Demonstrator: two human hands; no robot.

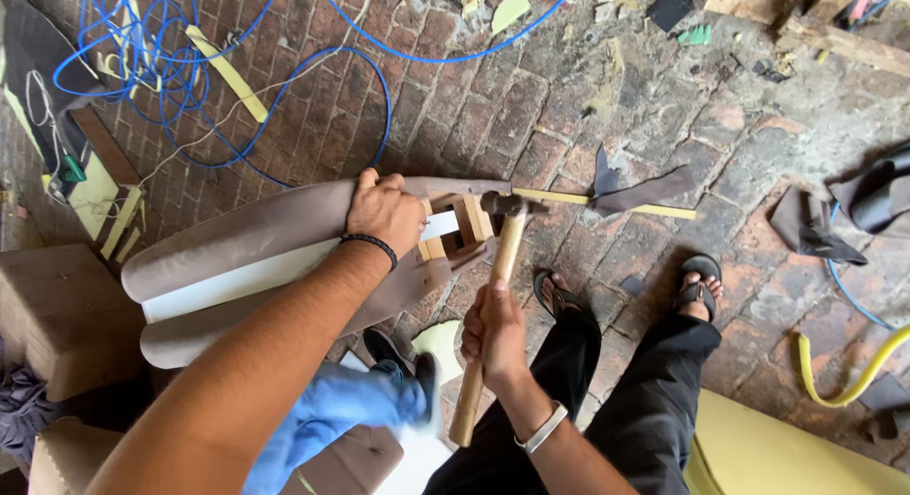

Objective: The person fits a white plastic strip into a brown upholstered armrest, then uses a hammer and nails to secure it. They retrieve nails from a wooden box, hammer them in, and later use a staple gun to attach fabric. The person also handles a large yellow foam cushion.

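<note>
Upholstery workshop, brick floor, foam scraps

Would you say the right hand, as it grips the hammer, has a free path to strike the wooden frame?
Probably yes: the right hand holds the hammer just over the wooden frame, while the left hand sits aside.

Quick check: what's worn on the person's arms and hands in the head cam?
Both forearms are bare, no sleeves and no gloves. The left hand has a thin black band at the wrist. The right hand has a pale, silvery-white band at the wrist. No rings can be made out.
</note>
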